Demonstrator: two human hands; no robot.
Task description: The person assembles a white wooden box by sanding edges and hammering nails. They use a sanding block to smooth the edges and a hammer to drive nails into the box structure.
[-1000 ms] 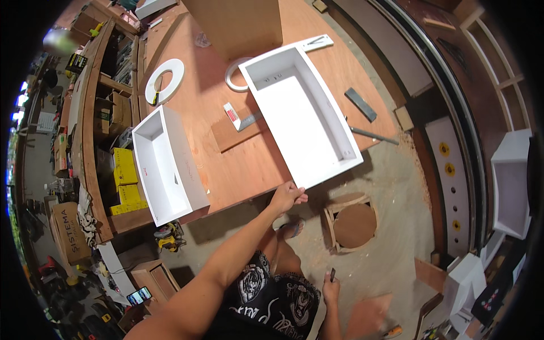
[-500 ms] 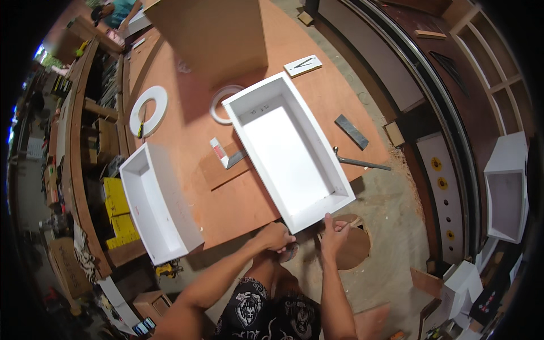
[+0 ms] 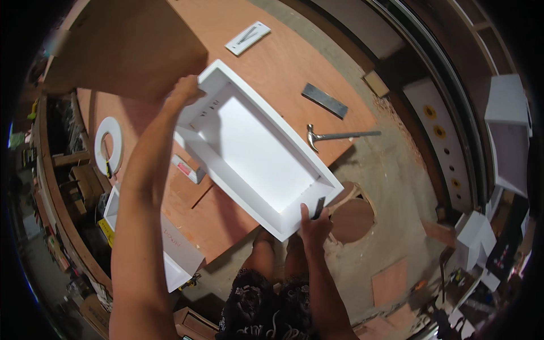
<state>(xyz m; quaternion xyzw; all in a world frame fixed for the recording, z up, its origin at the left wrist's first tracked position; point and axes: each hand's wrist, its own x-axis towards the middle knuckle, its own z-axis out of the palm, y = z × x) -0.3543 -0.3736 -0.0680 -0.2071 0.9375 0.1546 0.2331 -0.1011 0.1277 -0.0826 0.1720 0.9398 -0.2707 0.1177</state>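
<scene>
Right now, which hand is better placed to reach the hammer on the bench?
Right hand, probably. It grips the white box's near corner, on the hammer's side; the left hand holds the far end.

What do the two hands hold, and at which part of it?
Both hold the white box. The left hand grips its far end wall; the right hand grips its near end wall, by the corner.

a hammer (image 3: 334,136), a grey metal bar (image 3: 324,100) and a white ring (image 3: 109,144) on the plywood bench (image 3: 283,62)
</scene>
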